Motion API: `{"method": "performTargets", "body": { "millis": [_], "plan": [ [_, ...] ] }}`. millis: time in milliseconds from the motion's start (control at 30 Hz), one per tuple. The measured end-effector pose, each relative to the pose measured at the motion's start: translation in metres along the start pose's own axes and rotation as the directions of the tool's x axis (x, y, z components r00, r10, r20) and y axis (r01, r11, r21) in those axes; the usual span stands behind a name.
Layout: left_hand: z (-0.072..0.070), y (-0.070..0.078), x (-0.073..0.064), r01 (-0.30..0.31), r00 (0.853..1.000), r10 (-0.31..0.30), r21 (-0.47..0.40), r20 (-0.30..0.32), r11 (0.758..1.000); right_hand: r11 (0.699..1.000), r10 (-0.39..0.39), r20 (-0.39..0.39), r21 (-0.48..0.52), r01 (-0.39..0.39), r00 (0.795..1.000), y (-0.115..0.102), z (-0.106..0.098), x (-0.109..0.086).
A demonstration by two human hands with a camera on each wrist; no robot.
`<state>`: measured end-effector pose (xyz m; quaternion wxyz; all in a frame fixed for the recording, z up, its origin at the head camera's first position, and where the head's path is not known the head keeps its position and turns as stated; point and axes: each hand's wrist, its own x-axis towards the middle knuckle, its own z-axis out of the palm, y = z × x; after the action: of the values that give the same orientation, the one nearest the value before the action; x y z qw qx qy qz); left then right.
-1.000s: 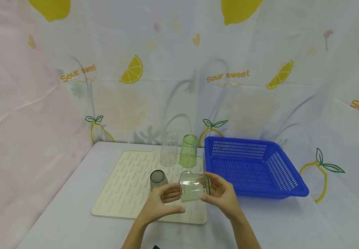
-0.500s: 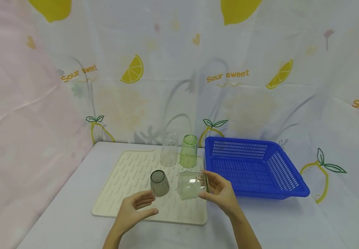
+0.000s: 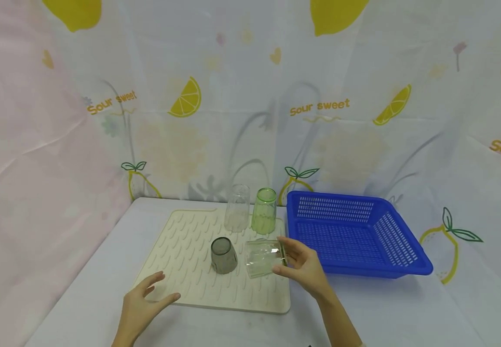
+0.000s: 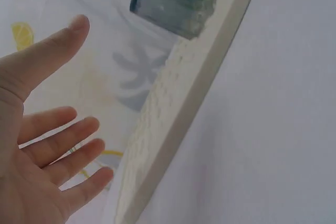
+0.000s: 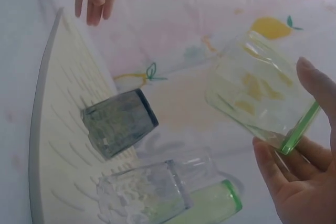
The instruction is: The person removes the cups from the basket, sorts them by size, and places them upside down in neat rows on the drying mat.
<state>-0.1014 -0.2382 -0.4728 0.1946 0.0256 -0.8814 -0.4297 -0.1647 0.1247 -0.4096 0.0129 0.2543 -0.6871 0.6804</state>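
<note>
My right hand (image 3: 304,270) holds a pale green drinking glass (image 3: 261,260) by its green-edged end, between thumb and fingers. The glass lies sideways in the air above the cream ridged mat (image 3: 176,265). In the right wrist view its other end points away from the palm. My left hand (image 3: 142,308) hovers at the mat's front left corner, fingers spread, with nothing in it. A short grey glass (image 3: 223,256) stands on the mat between the hands. Behind the held glass, a short clear glass (image 5: 139,192) shows in the right wrist view; the head view mostly hides it.
A tall clear glass (image 3: 237,212) and a tall green glass (image 3: 264,212) stand at the back of the mat. To the right sits a blue plastic basket (image 3: 363,271) with slotted walls. A lemon-print cloth (image 3: 233,135) hangs behind the table.
My left hand has come off the held glass and moved left, past the grey glass, to the mat's front left corner. The right hand has shifted slightly left with the pale green glass.
</note>
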Motion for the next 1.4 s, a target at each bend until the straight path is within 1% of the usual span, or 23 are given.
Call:
{"method": "performTargets", "body": {
  "millis": [33,133,200,267,300,400,500,533,567,633,667,767,833,933,1200,1400],
  "plan": [
    [-0.002,-0.004,0.000,0.009,1.000,-0.009,0.026,-0.007,1.000,1.000,0.005,0.002,-0.008,-0.005,1.000,0.000,0.000,0.001],
    [-0.009,-0.016,-0.001,0.067,0.998,-0.069,0.081,0.015,0.994,0.999,0.028,0.005,-0.028,-0.028,1.000,0.001,0.002,0.003],
    [-0.013,-0.023,-0.002,0.104,0.992,-0.112,0.131,0.052,0.986,0.999,0.039,0.010,-0.029,-0.038,0.999,0.001,0.003,0.005],
    [-0.017,-0.030,-0.002,0.141,0.981,-0.161,0.179,0.104,0.974,0.998,0.049,0.011,-0.027,-0.049,0.999,0.002,0.004,0.007],
    [-0.019,-0.034,-0.002,0.148,0.977,-0.175,0.207,0.118,0.967,0.999,0.047,0.015,-0.027,-0.046,0.999,0.002,0.005,0.008],
    [-0.023,-0.044,-0.002,0.198,0.950,-0.256,0.287,0.180,0.937,0.999,0.039,0.026,-0.023,-0.038,0.999,0.003,0.008,0.011],
    [-0.026,-0.051,-0.001,0.251,0.912,-0.333,0.317,0.238,0.915,0.999,0.026,0.040,-0.019,-0.025,0.999,0.004,0.011,0.014],
    [-0.027,-0.052,0.000,0.257,0.900,-0.346,0.319,0.264,0.912,1.000,0.025,0.041,-0.019,-0.024,0.999,0.004,0.012,0.015],
    [-0.028,-0.053,0.001,0.260,0.892,-0.353,0.317,0.284,0.912,0.999,0.026,0.041,-0.020,-0.025,0.999,0.004,0.013,0.017],
    [-0.028,-0.055,0.003,0.250,0.884,-0.345,0.304,0.315,0.919,0.999,0.035,0.040,-0.027,-0.034,0.999,0.004,0.015,0.019],
    [-0.028,-0.055,0.003,0.233,0.888,-0.328,0.300,0.322,0.925,0.999,0.039,0.041,-0.034,-0.037,0.998,0.005,0.016,0.021],
    [-0.026,-0.058,0.004,0.179,0.910,-0.272,0.294,0.313,0.939,0.997,0.045,0.046,-0.057,-0.042,0.998,0.006,0.021,0.026],
    [-0.025,-0.060,0.005,0.149,0.924,-0.241,0.299,0.298,0.943,0.996,0.042,0.057,-0.075,-0.037,0.998,0.007,0.024,0.029],
    [-0.024,-0.063,0.006,0.129,0.935,-0.220,0.311,0.278,0.942,0.995,0.044,0.074,-0.096,-0.037,0.996,0.009,0.030,0.035],
    [-0.024,-0.065,0.006,0.106,0.952,-0.185,0.303,0.246,0.947,0.991,0.090,0.134,-0.111,-0.075,0.987,0.008,0.050,0.053],
    [-0.024,-0.066,0.005,0.106,0.957,-0.176,0.288,0.230,0.952,0.990,0.086,0.186,-0.124,-0.063,0.979,0.009,0.067,0.067]
  ]
}}
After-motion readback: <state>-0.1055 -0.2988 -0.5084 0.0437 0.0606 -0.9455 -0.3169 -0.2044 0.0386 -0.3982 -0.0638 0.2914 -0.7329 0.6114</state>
